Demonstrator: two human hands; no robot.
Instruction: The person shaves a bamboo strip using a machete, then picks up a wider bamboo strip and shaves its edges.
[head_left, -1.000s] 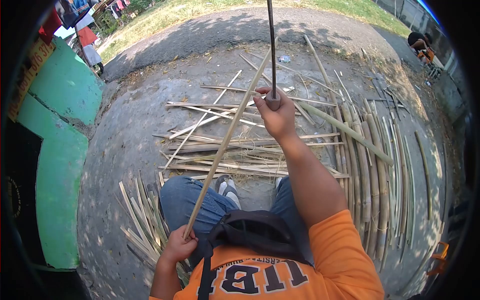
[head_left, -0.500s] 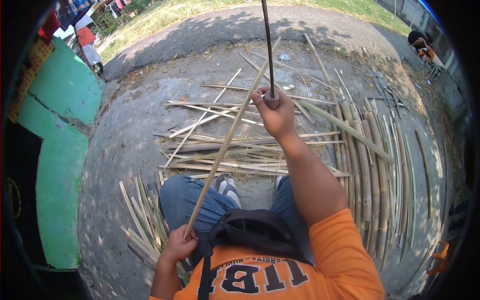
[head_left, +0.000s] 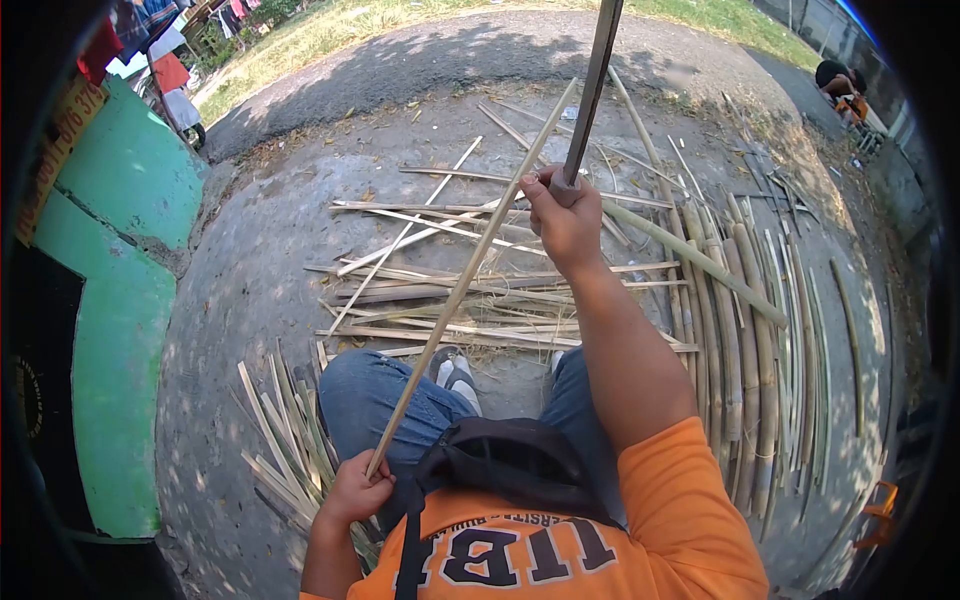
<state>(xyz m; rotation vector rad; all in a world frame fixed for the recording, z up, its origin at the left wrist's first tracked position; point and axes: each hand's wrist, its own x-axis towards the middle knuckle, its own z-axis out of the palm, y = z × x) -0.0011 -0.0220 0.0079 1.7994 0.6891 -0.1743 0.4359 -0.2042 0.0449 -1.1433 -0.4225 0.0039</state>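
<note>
presumably expect a light, stiff, faintly springy strip (head_left: 455, 295), slanting up over the left thigh (head_left: 362, 393), maybe splintery at the edges, best held by its lower end, as in the clenched left hand (head_left: 360, 487), with a knife (head_left: 592, 95) gripped by its handle in the right hand (head_left: 570, 225).

Digits reading "676 37" stand on the yellow banner (head_left: 62, 155) at the upper left of the green wall (head_left: 125, 330). Right of that wall, the orange T-shirt (head_left: 560, 565) bears a large "B", its neighbouring letters uncertain, and smaller lettering including "ERSIT".
</note>
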